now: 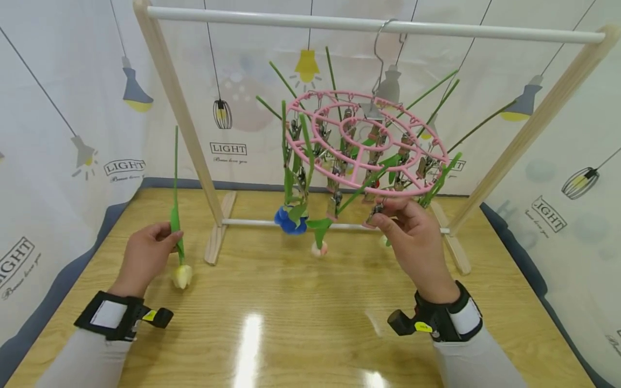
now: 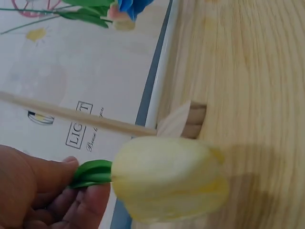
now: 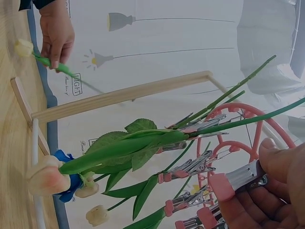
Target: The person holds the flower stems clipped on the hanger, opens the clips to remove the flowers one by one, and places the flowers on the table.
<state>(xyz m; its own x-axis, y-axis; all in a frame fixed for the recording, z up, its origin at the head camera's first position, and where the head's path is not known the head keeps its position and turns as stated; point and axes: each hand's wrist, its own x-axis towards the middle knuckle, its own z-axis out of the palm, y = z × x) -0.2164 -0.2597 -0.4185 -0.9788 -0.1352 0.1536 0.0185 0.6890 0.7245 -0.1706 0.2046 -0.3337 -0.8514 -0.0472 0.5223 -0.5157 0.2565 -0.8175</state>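
Observation:
My left hand [image 1: 150, 248] pinches the green stem of a pale yellow artificial tulip [image 1: 182, 276], its bloom hanging downward over the table's left side. Close up in the left wrist view, the tulip [image 2: 167, 179] fills the middle. With thumb and fingers, my right hand [image 1: 418, 237] grips a metal clip with pink tips [image 3: 233, 181] at the near rim of a pink round hanger [image 1: 359, 172]. Nothing shows between that clip's tips. Other clips on the hanger hold flowers upside down, among them a blue flower [image 1: 291, 220] and a pinkish-white tulip [image 3: 47, 175].
The hanger hangs by a metal hook [image 1: 376, 54] from the white bar [image 1: 271, 19] of a wooden-legged rack. Its left post [image 1: 181, 108] stands between my left hand and the hanger. Several green stems stick out above the ring. A wood-grain table [image 1: 310, 323] lies below.

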